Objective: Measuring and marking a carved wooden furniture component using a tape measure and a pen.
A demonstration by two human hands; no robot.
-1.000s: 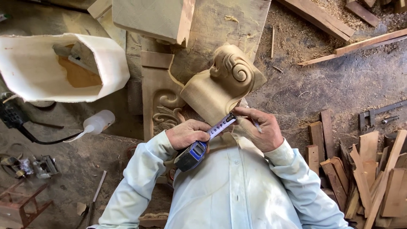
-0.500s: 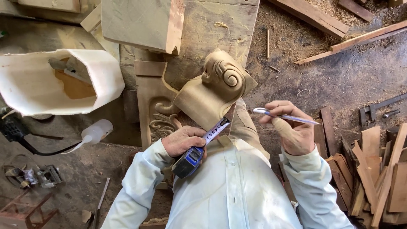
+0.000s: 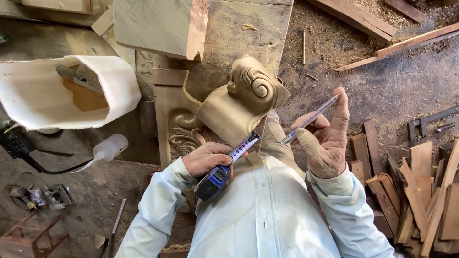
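Left hand [image 3: 206,157] clamped on a blue tape measure [image 3: 214,179], its blade laid against the carved scroll bracket [image 3: 241,102] on the lap; right hand [image 3: 325,141] raised beside it, fingers closed on a pen [image 3: 311,119]. White bucket [image 3: 67,91] and squeeze bottle [image 3: 110,147] left, wood offcuts [image 3: 416,191] right

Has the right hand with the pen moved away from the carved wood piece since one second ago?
Yes. The right hand left the tape at the carved wood piece and moved right, toward the wood scraps.
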